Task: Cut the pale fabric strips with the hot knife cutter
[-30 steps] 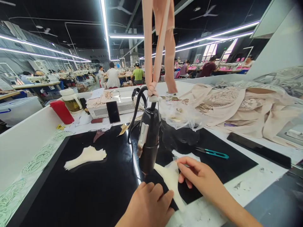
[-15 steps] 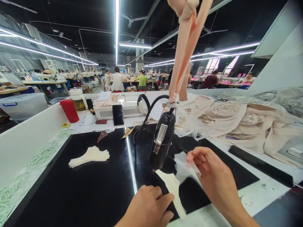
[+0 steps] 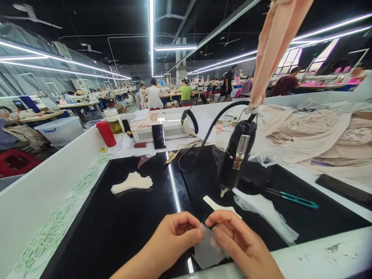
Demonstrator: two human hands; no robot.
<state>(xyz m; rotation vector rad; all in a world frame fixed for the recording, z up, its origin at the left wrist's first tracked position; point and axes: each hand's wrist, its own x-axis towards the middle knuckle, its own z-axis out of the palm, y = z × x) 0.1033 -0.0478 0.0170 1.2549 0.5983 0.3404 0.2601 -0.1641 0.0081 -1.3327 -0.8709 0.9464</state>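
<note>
A thin translucent film piece (image 3: 207, 252) hangs between my hands just over the near edge of the black mat (image 3: 124, 232). My left hand (image 3: 174, 242) pinches its top edge between thumb and fingertips. From the other side my right hand (image 3: 241, 242) has its fingers curled in on the same piece, partly covering it. Just behind my right hand lies a cream fabric piece (image 3: 217, 204), its near part hidden. Beyond it hangs a black glue gun (image 3: 237, 155) with its nozzle down. More translucent film pieces (image 3: 267, 213) lie to the right, beside teal thread snips (image 3: 296, 198).
A stack of cream pieces (image 3: 132, 183) lies left on the mat. Peach fabric strips (image 3: 271, 50) suspend the gun, whose black cable (image 3: 209, 133) loops left. A phone (image 3: 158, 136) leans on a white vented box (image 3: 142, 133). Beige fabric (image 3: 314, 131) is heaped right.
My hands have come together on the film piece; my left hand has left the cream piece. The view has shifted, and the snips and other film pieces now show on the right.
</note>
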